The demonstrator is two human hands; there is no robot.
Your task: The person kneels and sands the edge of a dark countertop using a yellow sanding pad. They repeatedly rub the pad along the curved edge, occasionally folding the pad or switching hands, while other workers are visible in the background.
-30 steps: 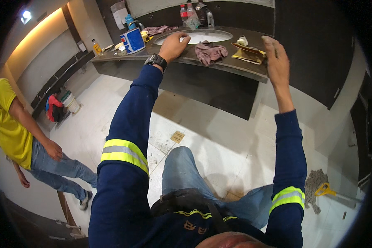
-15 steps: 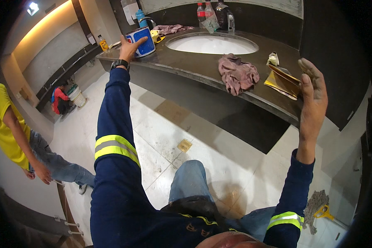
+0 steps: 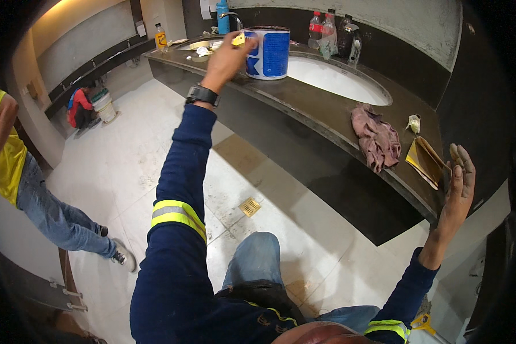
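My left hand (image 3: pixel 226 64), with a dark watch at the wrist, is at the left side of a blue and white can (image 3: pixel 276 56). Its thumb reaches the can's edge and the fingers are apart, not wrapped round it. A small yellow thing (image 3: pixel 238 39) shows between thumb and fingers; I cannot tell whether they touch it. The can stands on the dark counter (image 3: pixel 304 106) by the sink's left rim. Over the counter's right end my right hand (image 3: pixel 460 186) is raised open, fingers stretched up. Beside it lies a folded yellow-brown sheet (image 3: pixel 425 161).
A mauve rag (image 3: pixel 377 137) hangs over the counter's front edge, near a crumpled wrapper (image 3: pixel 413 123). Bottles (image 3: pixel 328 35) stand behind the white sink (image 3: pixel 341 83). A person in yellow (image 3: pixel 37 183) stands at left; another crouches by a bucket (image 3: pixel 104 107). A floor drain (image 3: pixel 249 207) lies below.
The can has moved right along the counter toward the sink, and my left hand has come off its front to its left side. My right hand stays raised beside the folded sheet. The view has shifted.
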